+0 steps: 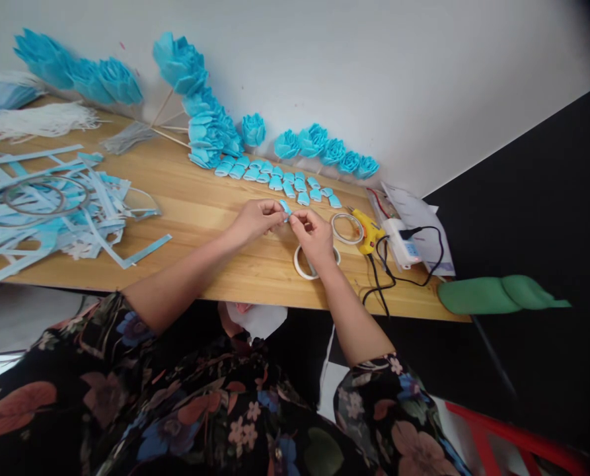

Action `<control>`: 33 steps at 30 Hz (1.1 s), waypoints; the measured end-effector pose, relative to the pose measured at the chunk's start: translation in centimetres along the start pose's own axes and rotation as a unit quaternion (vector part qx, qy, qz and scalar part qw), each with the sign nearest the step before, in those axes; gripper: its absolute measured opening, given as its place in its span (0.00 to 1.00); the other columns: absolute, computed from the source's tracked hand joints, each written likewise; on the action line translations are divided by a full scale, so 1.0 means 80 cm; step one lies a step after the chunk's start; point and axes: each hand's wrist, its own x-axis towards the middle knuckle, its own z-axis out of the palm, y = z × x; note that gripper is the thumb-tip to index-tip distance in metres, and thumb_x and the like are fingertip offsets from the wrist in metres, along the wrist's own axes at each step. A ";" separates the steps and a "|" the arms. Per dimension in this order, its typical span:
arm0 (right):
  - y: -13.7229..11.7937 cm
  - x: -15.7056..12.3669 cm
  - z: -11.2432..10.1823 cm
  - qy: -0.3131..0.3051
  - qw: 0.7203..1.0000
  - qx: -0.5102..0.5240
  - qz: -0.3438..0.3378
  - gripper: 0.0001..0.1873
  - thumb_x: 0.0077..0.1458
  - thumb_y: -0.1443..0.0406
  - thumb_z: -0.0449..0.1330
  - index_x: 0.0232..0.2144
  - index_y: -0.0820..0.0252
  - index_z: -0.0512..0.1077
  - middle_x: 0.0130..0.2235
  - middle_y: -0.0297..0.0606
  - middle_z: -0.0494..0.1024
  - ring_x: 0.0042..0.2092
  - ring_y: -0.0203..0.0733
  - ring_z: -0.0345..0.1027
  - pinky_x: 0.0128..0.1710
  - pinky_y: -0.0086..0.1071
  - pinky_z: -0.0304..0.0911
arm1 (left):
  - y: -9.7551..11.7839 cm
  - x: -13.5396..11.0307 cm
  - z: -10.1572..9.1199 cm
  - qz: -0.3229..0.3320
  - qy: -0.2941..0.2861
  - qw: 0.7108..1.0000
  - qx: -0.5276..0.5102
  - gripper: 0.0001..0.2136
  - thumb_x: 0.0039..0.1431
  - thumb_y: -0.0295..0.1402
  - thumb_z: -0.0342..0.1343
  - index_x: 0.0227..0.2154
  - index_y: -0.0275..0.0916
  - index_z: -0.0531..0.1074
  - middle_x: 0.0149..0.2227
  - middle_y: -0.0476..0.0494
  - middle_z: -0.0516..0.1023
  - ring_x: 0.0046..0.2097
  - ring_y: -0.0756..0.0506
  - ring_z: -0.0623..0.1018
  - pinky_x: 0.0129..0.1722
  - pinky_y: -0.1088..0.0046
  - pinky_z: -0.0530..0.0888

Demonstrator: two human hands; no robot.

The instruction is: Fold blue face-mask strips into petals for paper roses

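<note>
Between my two hands, over the middle of the table, is a small light-blue petal piece. My left hand pinches it from the left, thumb and forefinger together. From the right, my right hand pinches its lower end; the fingers hide part of it. Just beyond my hands lie rows of folded blue petal pieces. Under my right wrist is a roll of white tape, partly covered. Another tape ring lies to the right, beside a yellow glue gun.
Blue handmade flowers stand along the wall, some on sticks. A heap of blue and white strips with wire coils covers the left side. At right are a white power strip, black cords and a green bottle by the edge.
</note>
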 end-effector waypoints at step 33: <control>0.011 0.004 -0.003 0.010 0.988 0.140 0.070 0.25 0.58 0.44 0.59 0.49 0.51 0.69 0.35 0.35 0.75 0.37 0.40 0.71 0.33 0.33 0.67 | -0.004 0.001 -0.002 -0.021 -0.014 0.998 -0.052 0.08 0.58 0.30 0.58 0.24 0.36 0.69 0.21 0.52 0.71 0.23 0.55 0.68 0.23 0.80 0.62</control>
